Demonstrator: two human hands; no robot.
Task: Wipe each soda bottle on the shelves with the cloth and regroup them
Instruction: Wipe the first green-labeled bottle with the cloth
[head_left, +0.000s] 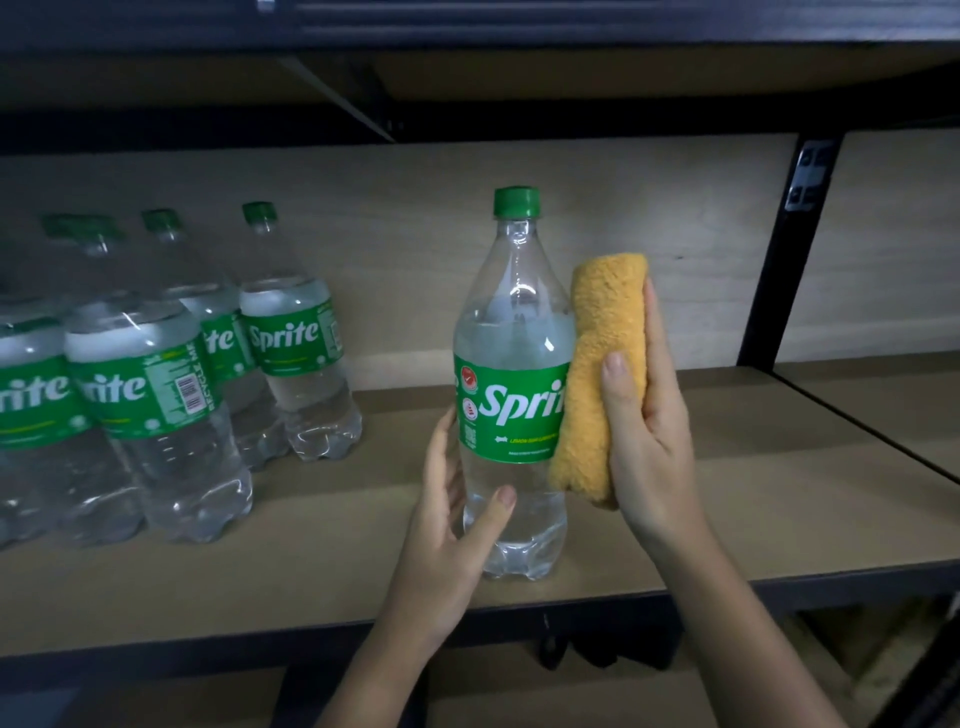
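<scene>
A left hand (451, 512) cupped an upright Sprite bottle (511, 395) on the shelf (727, 519), its grip loosely grasping the base, while the right hand (644, 415) clasped a folded orange cloth (602, 374) against the bottle's side; grouped bottles (156, 384) stood left.

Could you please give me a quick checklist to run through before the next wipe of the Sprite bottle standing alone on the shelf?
1. Bottle steadied: the left hand curls round the lower part of the lone Sprite bottle, thumb in front. Ok.
2. Cloth in hand: the right hand grips the folded orange cloth. Ok.
3. Cloth on the bottle: it lies against the bottle's right side at label height. Ok.
4. Cap on: the green cap sits on the neck. Ok.
5. Bottle upright on the shelf board: cannot tell whether its base rests on it.
6. Room to regroup: bare board separates it from the grouped bottles at left. Ok.
</scene>
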